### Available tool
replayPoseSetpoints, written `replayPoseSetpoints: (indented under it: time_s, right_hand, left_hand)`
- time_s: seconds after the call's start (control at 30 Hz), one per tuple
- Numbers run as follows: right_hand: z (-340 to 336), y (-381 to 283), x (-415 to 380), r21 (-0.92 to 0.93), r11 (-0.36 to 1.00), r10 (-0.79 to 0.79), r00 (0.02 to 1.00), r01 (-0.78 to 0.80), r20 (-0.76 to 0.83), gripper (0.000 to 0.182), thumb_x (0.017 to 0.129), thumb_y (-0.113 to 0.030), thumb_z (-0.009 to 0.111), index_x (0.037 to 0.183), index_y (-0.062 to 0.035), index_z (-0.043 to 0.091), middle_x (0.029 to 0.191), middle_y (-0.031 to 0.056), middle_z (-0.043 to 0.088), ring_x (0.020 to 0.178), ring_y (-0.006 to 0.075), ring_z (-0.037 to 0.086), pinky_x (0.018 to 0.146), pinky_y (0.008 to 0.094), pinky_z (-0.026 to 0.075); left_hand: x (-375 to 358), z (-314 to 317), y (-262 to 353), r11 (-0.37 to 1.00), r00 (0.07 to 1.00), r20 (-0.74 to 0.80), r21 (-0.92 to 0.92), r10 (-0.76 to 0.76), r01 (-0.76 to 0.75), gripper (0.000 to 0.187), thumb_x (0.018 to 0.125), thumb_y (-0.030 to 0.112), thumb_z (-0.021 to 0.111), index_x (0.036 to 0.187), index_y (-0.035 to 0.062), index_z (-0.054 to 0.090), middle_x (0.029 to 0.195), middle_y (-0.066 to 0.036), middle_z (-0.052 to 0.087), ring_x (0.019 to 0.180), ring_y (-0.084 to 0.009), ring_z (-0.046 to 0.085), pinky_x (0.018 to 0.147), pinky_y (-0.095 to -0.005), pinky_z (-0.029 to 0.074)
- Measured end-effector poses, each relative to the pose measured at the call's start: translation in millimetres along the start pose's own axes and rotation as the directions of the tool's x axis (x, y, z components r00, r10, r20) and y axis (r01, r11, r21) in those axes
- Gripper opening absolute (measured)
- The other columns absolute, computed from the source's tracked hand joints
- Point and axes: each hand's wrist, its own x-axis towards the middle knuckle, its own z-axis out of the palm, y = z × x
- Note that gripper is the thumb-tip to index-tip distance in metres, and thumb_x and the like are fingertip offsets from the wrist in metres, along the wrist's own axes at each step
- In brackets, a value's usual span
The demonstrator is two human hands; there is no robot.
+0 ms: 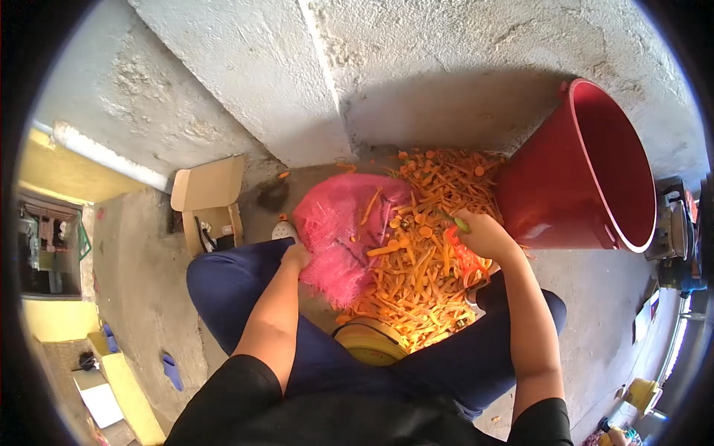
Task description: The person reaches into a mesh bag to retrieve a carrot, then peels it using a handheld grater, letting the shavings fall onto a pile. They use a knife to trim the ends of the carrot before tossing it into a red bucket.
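Observation:
My left hand is closed on the near left edge of a pink mesh sack, which lies spread on the floor with a few carrot peels on it. My right hand is closed around a small green object, perhaps a handle; its other end is hidden. Just below that hand is a piece of orange-red netting. Carrot peels lie in a large heap between my legs, with round carrot slices among them.
A tall red bucket leans over the heap's right side. At left stands an open cardboard box with dark items inside. A yellow round object sits between my thighs. The wall rises behind; a blue slipper lies lower left.

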Motion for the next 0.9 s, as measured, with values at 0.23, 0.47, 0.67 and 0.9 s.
replayPoseSetpoints:
  time_s: [0.23, 0.47, 0.67, 0.9]
  right_hand:
    - [-5, -8, 32, -0.124, 0.991, 0.065, 0.991, -0.051, 0.116, 0.035, 0.071, -0.011, 0.052, 0.106, -0.0091, 0.049, 0.082, 0.0209, 0.057, 0.078, 0.0361, 0.054, 0.069, 0.0408, 0.042]
    - [-16, 5, 48, -0.023, 0.993, 0.119, 0.990, -0.118, 0.075, 0.031, 0.073, -0.016, 0.053, 0.103, -0.0092, 0.050, 0.077, 0.0207, 0.057, 0.075, 0.0373, 0.054, 0.065, 0.0419, 0.042]
    - [-11, 13, 51, -0.028, 0.987, 0.163, 0.983, -0.161, 0.084, 0.030, 0.073, -0.014, 0.054, 0.103, -0.0093, 0.051, 0.076, 0.0214, 0.056, 0.074, 0.0373, 0.054, 0.063, 0.0408, 0.042]
    - [-9, 15, 57, -0.042, 0.977, 0.211, 0.967, -0.207, 0.140, 0.031, 0.072, -0.014, 0.054, 0.103, -0.0109, 0.051, 0.075, 0.0200, 0.057, 0.074, 0.0365, 0.055, 0.064, 0.0416, 0.042]
  left_hand:
    - [60, 59, 41, 0.612, 0.954, -0.289, -0.770, -0.083, -0.180, 0.018, 0.073, 0.010, 0.046, 0.077, 0.0019, 0.062, 0.086, -0.015, 0.060, 0.084, -0.0282, 0.054, 0.077, -0.0361, 0.042]
    - [126, 101, 28, 0.607, 0.483, -0.532, -0.794, -0.696, 0.001, 0.020, 0.076, 0.015, 0.045, 0.081, -0.0003, 0.057, 0.081, -0.018, 0.058, 0.075, -0.0310, 0.055, 0.071, -0.0390, 0.041]
    - [125, 140, 62, -0.466, 0.896, 0.389, -0.846, -0.212, 0.257, 0.023, 0.079, 0.016, 0.040, 0.083, 0.0013, 0.057, 0.080, -0.019, 0.057, 0.073, -0.0328, 0.055, 0.072, -0.0413, 0.044]
    - [158, 106, 84, 0.635, 0.955, 0.204, -0.713, -0.217, 0.297, 0.024, 0.077, 0.017, 0.042, 0.089, 0.0017, 0.057, 0.085, -0.017, 0.059, 0.072, -0.0319, 0.057, 0.073, -0.0413, 0.045]
